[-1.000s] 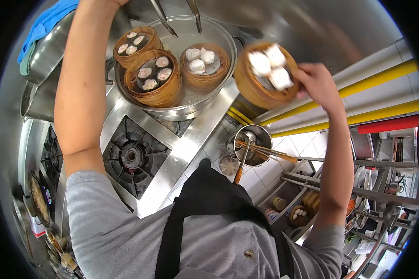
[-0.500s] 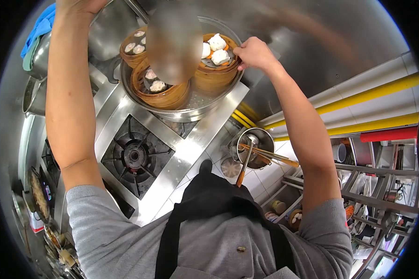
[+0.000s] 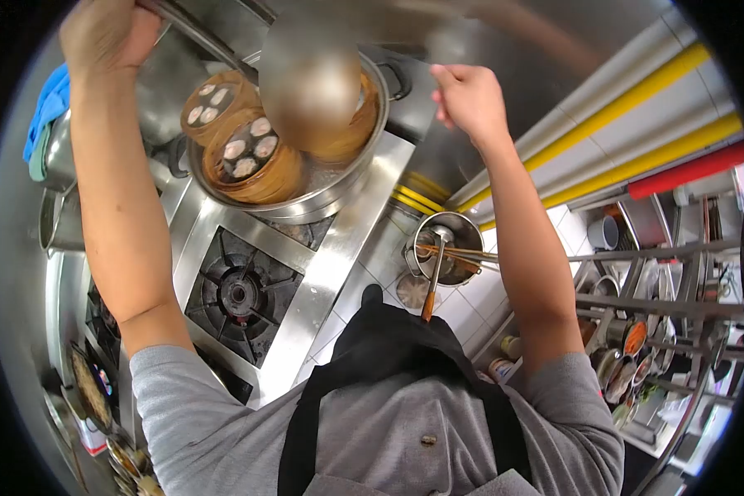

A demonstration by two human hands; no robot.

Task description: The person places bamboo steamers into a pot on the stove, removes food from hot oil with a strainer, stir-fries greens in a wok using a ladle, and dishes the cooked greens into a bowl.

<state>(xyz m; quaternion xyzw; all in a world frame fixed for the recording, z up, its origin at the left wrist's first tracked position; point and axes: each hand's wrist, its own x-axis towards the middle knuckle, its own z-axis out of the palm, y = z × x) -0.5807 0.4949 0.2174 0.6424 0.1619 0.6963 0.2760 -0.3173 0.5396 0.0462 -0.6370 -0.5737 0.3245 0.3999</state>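
Observation:
My left hand is closed around metal tongs, whose tips are hidden behind a blurred round patch. A wide steel pot on the stove holds steamer baskets. The upper-left basket and the lower-left basket both carry pale-topped dumplings. At the right of the pot is a basket stack; the blurred patch covers most of its top. Off to the right of the pot, touching no basket, my right hand has its fingers curled in, with nothing seen in them.
A black gas burner lies below the pot. On the floor stands a steel bucket with long-handled tools. Yellow pipes run along the right wall, near a metal rack. A blue cloth hangs at upper left.
The basket with white buns moved from beside the pot onto the right-hand basket inside it. My right hand has let go of it and drawn away to the right. The blurred patch appeared over the pot.

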